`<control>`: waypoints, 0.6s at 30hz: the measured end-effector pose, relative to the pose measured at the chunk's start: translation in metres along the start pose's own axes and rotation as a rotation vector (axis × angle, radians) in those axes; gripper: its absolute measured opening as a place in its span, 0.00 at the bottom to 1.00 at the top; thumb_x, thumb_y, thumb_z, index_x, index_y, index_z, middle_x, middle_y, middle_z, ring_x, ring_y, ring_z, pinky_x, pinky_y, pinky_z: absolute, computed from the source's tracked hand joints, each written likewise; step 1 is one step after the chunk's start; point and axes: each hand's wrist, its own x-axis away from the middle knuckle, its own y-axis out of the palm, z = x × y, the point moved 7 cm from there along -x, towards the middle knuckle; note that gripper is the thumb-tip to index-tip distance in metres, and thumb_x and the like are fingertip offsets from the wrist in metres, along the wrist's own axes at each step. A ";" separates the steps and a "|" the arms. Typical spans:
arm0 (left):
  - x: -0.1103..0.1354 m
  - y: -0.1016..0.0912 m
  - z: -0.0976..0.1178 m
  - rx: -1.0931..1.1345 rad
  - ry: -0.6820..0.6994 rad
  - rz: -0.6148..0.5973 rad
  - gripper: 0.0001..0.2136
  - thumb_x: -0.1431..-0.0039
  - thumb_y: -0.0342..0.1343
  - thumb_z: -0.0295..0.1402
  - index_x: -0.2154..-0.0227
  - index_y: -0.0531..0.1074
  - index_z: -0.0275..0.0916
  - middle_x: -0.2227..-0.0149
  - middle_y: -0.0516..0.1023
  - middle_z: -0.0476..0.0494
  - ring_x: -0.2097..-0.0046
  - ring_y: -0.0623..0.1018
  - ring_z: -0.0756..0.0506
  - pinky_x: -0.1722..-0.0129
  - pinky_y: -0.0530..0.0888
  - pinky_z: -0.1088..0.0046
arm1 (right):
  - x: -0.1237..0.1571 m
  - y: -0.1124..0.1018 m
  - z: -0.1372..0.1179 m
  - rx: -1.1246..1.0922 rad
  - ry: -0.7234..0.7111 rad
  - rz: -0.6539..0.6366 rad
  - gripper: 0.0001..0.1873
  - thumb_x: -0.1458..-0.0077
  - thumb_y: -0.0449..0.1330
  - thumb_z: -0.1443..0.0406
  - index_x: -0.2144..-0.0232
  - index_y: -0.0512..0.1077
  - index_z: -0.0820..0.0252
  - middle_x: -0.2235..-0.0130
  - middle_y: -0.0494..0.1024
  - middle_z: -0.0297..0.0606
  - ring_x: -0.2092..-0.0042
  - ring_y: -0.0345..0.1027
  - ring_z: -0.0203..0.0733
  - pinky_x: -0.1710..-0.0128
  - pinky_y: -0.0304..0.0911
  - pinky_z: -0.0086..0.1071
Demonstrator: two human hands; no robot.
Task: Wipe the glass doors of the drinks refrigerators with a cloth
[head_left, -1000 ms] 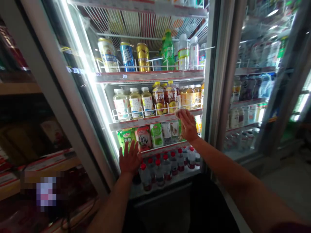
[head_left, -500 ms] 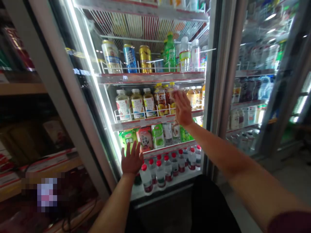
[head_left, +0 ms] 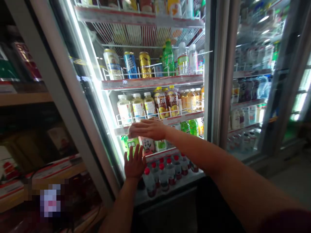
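Note:
A closed glass fridge door stands before me, with reflections across it. Low on the left, my left hand is spread flat against the glass, holding nothing. Just above it, my right hand reaches across with its fingers stretched out and pressed together. A pale cloth seems to show at its fingertips, mostly hidden under the hand. Behind the glass, my right hand covers part of a green drink carton and a pink carton.
Shelves behind the glass hold iced tea bottles, cans and red-capped water bottles. A metal door frame runs down the right, beside another fridge. Packaged goods sit on a wooden shelf at left.
My right hand has swept left and down, from in front of the iced tea bottles to above my left hand. My left hand keeps its place on the glass. The view has tilted slightly upward.

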 end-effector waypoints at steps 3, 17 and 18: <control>0.000 0.001 0.000 -0.012 -0.003 -0.003 0.35 0.34 0.54 0.32 0.28 0.44 0.45 0.32 0.59 0.39 0.27 0.47 0.37 0.30 0.48 0.49 | 0.037 -0.019 0.055 0.029 0.250 0.176 0.26 0.29 0.44 0.70 0.34 0.61 0.49 0.31 0.59 0.23 0.29 0.45 0.34 0.28 0.42 0.37; 0.000 0.001 0.000 0.017 0.001 -0.001 0.37 0.35 0.55 0.32 0.28 0.43 0.45 0.31 0.58 0.40 0.27 0.46 0.38 0.29 0.45 0.49 | 0.313 0.064 0.048 0.030 1.494 0.969 0.31 0.30 0.37 0.59 0.32 0.56 0.69 0.32 0.56 0.52 0.29 0.45 0.51 0.30 0.45 0.57; 0.000 0.001 0.000 0.011 0.007 0.001 0.37 0.35 0.55 0.32 0.28 0.43 0.44 0.32 0.58 0.39 0.27 0.45 0.38 0.29 0.45 0.49 | 0.317 0.070 0.042 0.013 1.503 0.966 0.31 0.31 0.37 0.59 0.32 0.56 0.68 0.32 0.56 0.52 0.29 0.45 0.51 0.30 0.45 0.57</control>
